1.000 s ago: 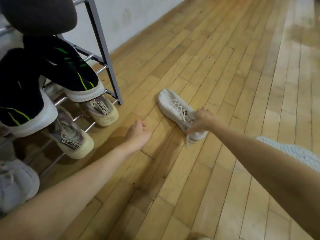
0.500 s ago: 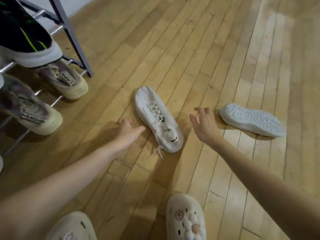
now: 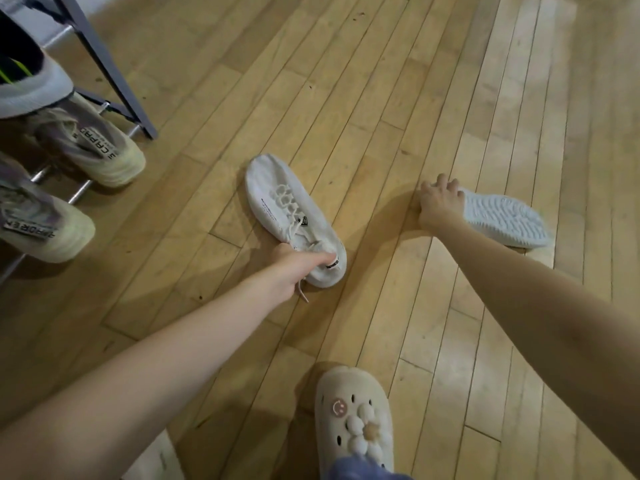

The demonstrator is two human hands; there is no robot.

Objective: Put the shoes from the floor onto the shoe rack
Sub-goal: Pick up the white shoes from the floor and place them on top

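Left hand (image 3: 294,265) grips the heel opening of the upright white sneaker (image 3: 287,209) on the wooden floor (image 3: 381,98). Right hand (image 3: 438,202) — fingers curled over the end of the overturned sneaker (image 3: 505,220), sole up — beside it.

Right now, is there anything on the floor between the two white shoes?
Only bare wooden floor lies between the upright white shoe and the overturned white shoe, apart from the right hand gripping the overturned one. The head view shows this.

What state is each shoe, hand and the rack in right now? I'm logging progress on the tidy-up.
Upright white sneaker: on the floor, heel gripped by the left hand.
Overturned white sneaker: sole up on the floor, right hand grasping its end.
Shoe rack: holds beige sneakers on the bottom tier.
Clog: worn.
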